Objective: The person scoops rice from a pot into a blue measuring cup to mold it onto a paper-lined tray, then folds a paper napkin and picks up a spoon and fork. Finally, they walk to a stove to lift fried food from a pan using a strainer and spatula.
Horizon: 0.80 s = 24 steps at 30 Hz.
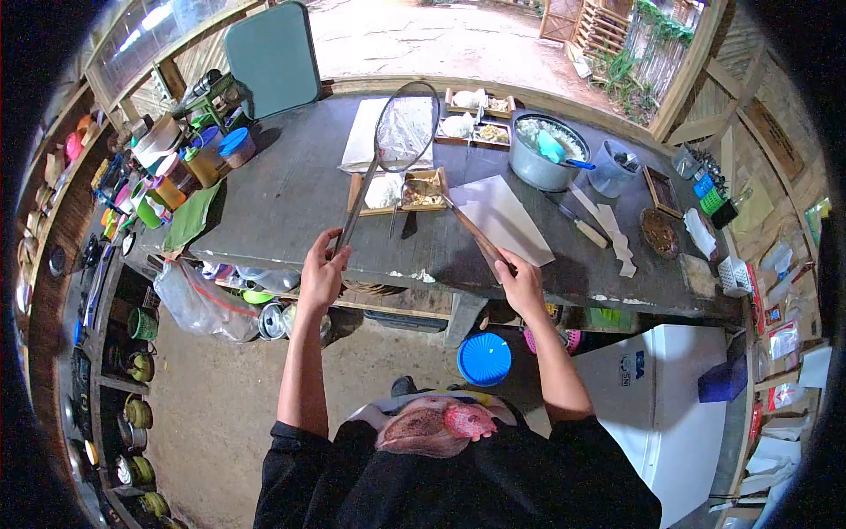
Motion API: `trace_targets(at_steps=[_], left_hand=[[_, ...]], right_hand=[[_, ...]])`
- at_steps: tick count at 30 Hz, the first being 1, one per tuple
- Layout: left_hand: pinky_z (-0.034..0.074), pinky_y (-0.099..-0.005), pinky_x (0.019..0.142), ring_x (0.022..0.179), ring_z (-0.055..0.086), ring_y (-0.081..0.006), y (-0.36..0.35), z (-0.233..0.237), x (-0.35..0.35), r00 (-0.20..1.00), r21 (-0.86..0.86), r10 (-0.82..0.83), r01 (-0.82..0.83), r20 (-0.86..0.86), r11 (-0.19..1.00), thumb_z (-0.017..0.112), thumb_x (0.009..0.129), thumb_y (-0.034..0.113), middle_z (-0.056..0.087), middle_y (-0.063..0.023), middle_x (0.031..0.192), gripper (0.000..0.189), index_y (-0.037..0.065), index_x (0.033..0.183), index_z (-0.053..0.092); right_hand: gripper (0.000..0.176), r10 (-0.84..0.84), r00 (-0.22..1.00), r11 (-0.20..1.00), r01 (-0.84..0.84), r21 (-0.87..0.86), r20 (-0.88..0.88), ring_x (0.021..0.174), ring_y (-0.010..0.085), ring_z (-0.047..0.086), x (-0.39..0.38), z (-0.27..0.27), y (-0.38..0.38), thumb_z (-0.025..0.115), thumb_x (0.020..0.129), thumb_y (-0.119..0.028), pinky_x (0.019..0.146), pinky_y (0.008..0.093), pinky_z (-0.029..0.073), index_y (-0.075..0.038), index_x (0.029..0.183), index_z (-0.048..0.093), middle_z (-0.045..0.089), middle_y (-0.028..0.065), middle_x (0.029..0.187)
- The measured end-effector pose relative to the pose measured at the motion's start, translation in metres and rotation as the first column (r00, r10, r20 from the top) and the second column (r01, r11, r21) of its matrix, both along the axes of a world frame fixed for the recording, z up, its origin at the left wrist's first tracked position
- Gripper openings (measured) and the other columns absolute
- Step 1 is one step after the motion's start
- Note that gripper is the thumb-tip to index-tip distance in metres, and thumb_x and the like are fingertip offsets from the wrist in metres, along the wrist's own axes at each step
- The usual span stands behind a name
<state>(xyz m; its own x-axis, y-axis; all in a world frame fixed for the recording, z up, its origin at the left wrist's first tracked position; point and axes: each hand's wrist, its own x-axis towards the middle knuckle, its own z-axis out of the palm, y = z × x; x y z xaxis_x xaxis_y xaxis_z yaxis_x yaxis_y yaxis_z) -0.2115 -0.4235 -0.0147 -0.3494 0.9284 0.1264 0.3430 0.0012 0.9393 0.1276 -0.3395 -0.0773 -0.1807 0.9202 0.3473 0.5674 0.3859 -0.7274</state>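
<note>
My left hand [323, 271] is closed around the handle of a round wire-mesh strainer [407, 128], raised over the counter and partly over some white paper sheets [359, 141]. In my right hand [522, 280] is a long wooden-handled spatula [473, 231]. Its far end reaches the right compartment of a wooden box [379, 212], where brownish food [421, 190] lies; the spatula's tip is hard to make out there. White rice [384, 191] fills the left compartment. Two more wooden boxes [493, 134] of rice and food stand behind.
Right of the boxes are a rice pot [539, 175] with a teal scoop, loose paper [500, 220], a knife [583, 229] and a clear tub [614, 172]. Sauce bottles [201, 167] crowd the left. Below are a blue lidded container [484, 360] and a white chest [656, 414].
</note>
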Motion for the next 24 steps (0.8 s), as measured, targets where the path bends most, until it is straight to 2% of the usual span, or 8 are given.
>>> trace_targets(at_steps=[4,6,13,15,17,20,22,24], left_hand=[[0.037,-0.0257,0.058,0.064,0.043,-0.0098,-0.002,-0.001,-0.001,1.0,0.017,-0.005,0.005,-0.024,1.0,0.058,0.089,0.015,0.051,-0.0008,0.07,0.038,0.002,0.124,0.05],[0.037,-0.0254,0.057,0.064,0.043,-0.0096,-0.003,0.001,0.0,0.999,0.025,-0.001,0.002,-0.035,1.0,0.058,0.089,0.015,0.051,-0.0007,0.07,0.038,0.002,0.124,0.05],[0.035,-0.0237,0.054,0.061,0.041,-0.0083,-0.012,-0.002,0.008,1.0,-0.016,0.001,-0.001,0.019,1.0,0.057,0.089,0.015,0.048,0.0006,0.069,0.039,0.002,0.126,0.049],[0.034,-0.0235,0.053,0.06,0.04,-0.0081,-0.014,-0.001,0.011,1.0,-0.027,0.001,0.0,0.021,1.0,0.057,0.09,0.015,0.047,0.0007,0.069,0.039,0.003,0.126,0.049],[0.034,-0.0219,0.059,0.066,0.041,-0.0077,-0.007,0.005,0.013,0.999,-0.026,0.017,-0.016,0.051,1.0,0.058,0.09,0.013,0.05,0.0009,0.073,0.036,0.001,0.123,0.05],[0.033,-0.0226,0.051,0.059,0.041,-0.0073,-0.009,0.003,0.015,0.998,-0.019,0.02,-0.018,0.058,1.0,0.057,0.09,0.014,0.048,0.001,0.069,0.039,0.004,0.127,0.049],[0.033,-0.0219,0.053,0.062,0.041,-0.0071,-0.015,0.011,0.021,0.995,-0.061,0.034,-0.029,0.092,0.998,0.057,0.09,0.014,0.049,0.0011,0.071,0.038,0.003,0.126,0.049],[0.033,-0.0212,0.056,0.065,0.042,-0.0069,-0.017,0.011,0.023,0.991,-0.095,0.054,-0.042,0.125,0.995,0.057,0.09,0.014,0.049,0.0012,0.073,0.037,0.002,0.125,0.05]], right_hand=[[0.032,0.006,1.0,0.999,-0.006,-0.046,-0.004,0.102,0.0332,0.061,0.005,0.006,-0.007,0.059,0.088,-0.022,0.088,0.0379,0.047,-0.002,0.113,0.062,0.064,0.0195,0.108],[0.03,0.01,1.0,1.0,-0.01,0.01,0.008,0.09,0.0293,0.066,0.006,0.003,-0.007,0.061,0.086,-0.021,0.08,0.035,0.05,-0.003,0.111,0.064,0.067,0.0188,0.1],[0.031,-0.044,0.999,0.998,0.044,0.039,0.004,0.086,0.0288,0.066,0.003,-0.012,-0.006,0.061,0.087,-0.023,0.078,0.0352,0.05,-0.003,0.11,0.064,0.067,0.0181,0.097],[0.035,-0.024,1.0,0.998,0.024,-0.054,-0.003,0.101,0.0338,0.061,0.003,-0.011,-0.004,0.06,0.087,-0.024,0.088,0.0387,0.047,-0.001,0.113,0.062,0.064,0.0196,0.107],[0.035,-0.026,0.999,0.998,0.025,-0.056,-0.025,0.102,0.0339,0.061,-0.001,-0.004,0.004,0.06,0.087,-0.024,0.089,0.0388,0.047,-0.001,0.114,0.061,0.064,0.0197,0.108],[0.036,-0.025,0.998,0.996,0.021,-0.083,-0.056,0.105,0.0343,0.059,-0.003,-0.003,0.003,0.059,0.087,-0.024,0.09,0.039,0.046,-0.001,0.115,0.061,0.063,0.0197,0.111],[0.036,-0.018,0.997,0.996,0.012,-0.094,-0.07,0.108,0.0346,0.058,-0.002,-0.009,0.004,0.059,0.087,-0.024,0.091,0.0392,0.045,-0.001,0.115,0.06,0.062,0.0197,0.113],[0.036,-0.029,0.999,0.999,0.03,0.045,-0.037,0.094,0.0303,0.064,-0.002,-0.017,0.007,0.058,0.088,-0.023,0.086,0.0377,0.048,-0.001,0.117,0.06,0.066,0.0182,0.104]])
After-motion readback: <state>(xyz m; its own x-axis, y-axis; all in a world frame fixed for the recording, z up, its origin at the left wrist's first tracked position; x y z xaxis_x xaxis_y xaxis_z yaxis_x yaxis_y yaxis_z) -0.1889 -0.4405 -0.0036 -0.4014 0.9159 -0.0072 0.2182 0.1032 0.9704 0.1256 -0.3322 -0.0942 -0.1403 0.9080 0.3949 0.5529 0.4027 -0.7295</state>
